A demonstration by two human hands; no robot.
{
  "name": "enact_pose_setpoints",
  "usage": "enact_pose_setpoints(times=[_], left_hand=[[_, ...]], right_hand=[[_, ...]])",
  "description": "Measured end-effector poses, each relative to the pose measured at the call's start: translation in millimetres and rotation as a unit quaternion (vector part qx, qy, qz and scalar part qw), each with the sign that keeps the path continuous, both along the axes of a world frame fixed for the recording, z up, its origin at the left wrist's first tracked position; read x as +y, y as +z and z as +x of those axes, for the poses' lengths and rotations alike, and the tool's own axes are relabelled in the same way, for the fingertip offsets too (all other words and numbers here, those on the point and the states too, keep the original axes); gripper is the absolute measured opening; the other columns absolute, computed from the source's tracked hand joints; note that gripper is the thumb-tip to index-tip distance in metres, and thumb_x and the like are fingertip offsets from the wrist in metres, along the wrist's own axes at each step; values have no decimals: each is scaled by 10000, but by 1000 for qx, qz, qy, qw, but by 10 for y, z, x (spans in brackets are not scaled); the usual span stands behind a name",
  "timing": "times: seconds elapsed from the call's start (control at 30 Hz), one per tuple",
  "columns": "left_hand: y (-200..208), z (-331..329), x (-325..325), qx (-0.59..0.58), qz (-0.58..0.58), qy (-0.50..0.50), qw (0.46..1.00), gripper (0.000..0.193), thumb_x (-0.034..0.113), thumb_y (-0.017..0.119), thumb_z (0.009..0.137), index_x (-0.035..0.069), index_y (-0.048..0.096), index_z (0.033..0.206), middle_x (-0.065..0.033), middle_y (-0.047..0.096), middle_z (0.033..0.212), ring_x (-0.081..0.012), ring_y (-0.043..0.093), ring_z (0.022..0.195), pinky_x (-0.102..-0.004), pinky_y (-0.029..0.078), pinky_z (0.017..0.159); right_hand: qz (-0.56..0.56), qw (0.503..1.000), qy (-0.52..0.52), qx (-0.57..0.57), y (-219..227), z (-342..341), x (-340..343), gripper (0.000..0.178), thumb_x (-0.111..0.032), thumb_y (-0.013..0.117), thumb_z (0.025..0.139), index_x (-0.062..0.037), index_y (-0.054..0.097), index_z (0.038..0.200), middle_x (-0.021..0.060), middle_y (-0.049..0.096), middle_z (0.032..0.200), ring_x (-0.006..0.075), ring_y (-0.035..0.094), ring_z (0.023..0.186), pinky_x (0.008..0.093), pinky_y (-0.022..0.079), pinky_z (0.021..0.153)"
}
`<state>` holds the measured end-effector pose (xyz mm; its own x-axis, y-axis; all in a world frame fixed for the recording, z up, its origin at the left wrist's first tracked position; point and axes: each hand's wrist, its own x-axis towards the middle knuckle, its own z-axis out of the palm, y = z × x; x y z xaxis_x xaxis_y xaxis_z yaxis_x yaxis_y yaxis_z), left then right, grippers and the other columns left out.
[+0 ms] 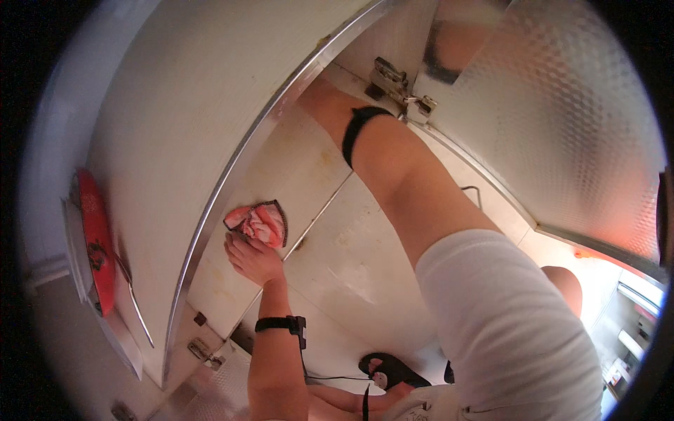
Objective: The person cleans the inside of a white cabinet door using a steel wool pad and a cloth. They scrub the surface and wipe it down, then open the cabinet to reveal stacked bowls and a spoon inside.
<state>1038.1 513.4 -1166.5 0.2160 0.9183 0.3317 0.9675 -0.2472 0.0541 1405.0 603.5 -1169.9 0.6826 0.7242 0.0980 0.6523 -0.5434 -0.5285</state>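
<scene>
A loose white fabric short sleeve [505, 288] with a hemmed edge and soft creases covers the upper part of the person's right arm [411, 182], and a narrow black band [356, 137] with a pointed tip circles its forearm. Behind the bare left hand [254, 258], a flat black strap [275, 323] carries a small dark boxy piece [300, 331]. The footwear is a black open-toed sandal [405, 375]

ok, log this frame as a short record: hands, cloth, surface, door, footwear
left hand: on the cloth, fingers at its near edge; grip unclear
right hand: hidden past the metal-edged panel; forearm in view
cloth: pink-red, dark edging, bunched
surface: pale, with yellowish stains
door: upper right, shiny, patterned, swung open; hinge in view
footwear: black sandal, lower edge
</scene>
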Motion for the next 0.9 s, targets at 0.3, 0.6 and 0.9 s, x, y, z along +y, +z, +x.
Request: enact_pose_setpoints(times=[0.3, 0.6, 0.9], left_hand=[[89, -23, -93, 7, -30, 1, 1000, 461, 295, 386, 1027, 55, 472, 1411, -112, 437, 1537, -314, 388, 1429, -502, 334, 1125], [-234, 157, -215, 3, -27, -1, 1000, 483, 300, 373, 1030, 67, 428, 1449, -124, 439, 1528, -317, 392, 1422, -513, 352, 1109], [-475, 394, -338, -13, -47, 19, 999, 485, 278, 385, 1015, 47, 427, 1440, -133, 432, 1528, -331, 390, 1419, -521, 359, 1096]], right_hand=[[-18, 995, 19, -94, 267, -752, -1947, 487, -161, 668, 821, -26, 628, 1287, 121, 591, 1369, 332, 506, 1332, 431, 440, 1110], [-66, 993, 100, -6, 161, 326, -786, 413, -161, 535, 911, -49, 629, 1297, 178, 648, 1277, 343, 618, 1163, 466, 537, 943], [-58, 991, 120, -20, 3, -131, -765, 283, -157, 591, 920, -64, 743, 1140, 154, 678, 1256, 328, 591, 1254, 453, 530, 956]])
